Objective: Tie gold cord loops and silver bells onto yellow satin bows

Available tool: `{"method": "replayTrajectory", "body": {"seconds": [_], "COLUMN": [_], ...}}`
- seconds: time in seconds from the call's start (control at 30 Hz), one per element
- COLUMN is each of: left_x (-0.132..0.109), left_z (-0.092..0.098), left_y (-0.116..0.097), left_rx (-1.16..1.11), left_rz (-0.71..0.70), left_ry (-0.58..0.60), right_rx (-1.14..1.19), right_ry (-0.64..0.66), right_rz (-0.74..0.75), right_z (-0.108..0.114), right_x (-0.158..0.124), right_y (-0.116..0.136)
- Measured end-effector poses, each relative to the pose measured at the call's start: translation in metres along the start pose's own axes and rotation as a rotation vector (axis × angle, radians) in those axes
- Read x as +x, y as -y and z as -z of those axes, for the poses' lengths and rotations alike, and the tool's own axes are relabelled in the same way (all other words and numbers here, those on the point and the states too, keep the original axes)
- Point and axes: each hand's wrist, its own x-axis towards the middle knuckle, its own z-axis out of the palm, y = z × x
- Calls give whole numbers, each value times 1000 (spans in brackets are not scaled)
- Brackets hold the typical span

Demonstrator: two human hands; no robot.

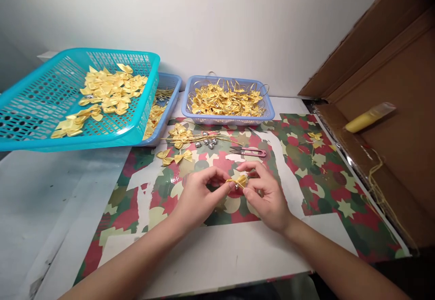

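Between my hands is a small yellow ribbon bow, with a silver bell under its middle. My left hand pinches the bow's left side between thumb and forefinger. At the right side, my right hand has thumb and a finger closed on a thin gold cord by the bow, while its forefinger is raised. Just beyond lie pink-handled thread snips, several loose silver bells, gold cords and more yellow bows.
A turquoise basket of yellow bows stands at the left, overlapping a blue basket. Another blue basket at the back holds bows with gold cords. At the right are a cardboard wall, a yellow tube and loose yellow threads.
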Motion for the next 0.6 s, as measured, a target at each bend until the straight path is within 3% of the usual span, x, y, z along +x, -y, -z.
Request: {"method": "replayTrajectory", "body": {"seconds": [0.6], "left_x": [-2], "left_z": [-4], "left_y": [1], "left_rx": [-73], "left_rz": [-10], "left_ry": [-67], "right_rx": [69], "right_ry": [21], "right_rz": [-61], "right_z": [-2], "right_x": [-1], "right_y": [1]}}
